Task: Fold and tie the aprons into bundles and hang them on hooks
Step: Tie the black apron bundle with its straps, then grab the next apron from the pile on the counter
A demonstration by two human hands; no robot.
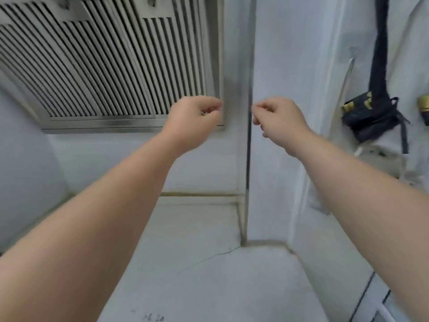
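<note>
A dark apron bundle [369,115] with yellow markings hangs on the right wall, tied round with its own strap. Its black strap [380,43] runs up the wall and out of the top of the view. Both my arms are raised in front of the wall corner. My left hand [195,122] has its fingers curled, with the fingertips together near the corner of the vent. My right hand [278,122] is curled the same way, just right of the vertical metal strip [248,135]. I see no cloth in either hand. The bundle is well to the right of my right hand.
A slatted metal vent hood [104,66] fills the upper left. A white counter [209,263] with a crack lies below. Part of a second yellow-marked object [423,108] shows at the right edge. White tiled walls meet at the strip.
</note>
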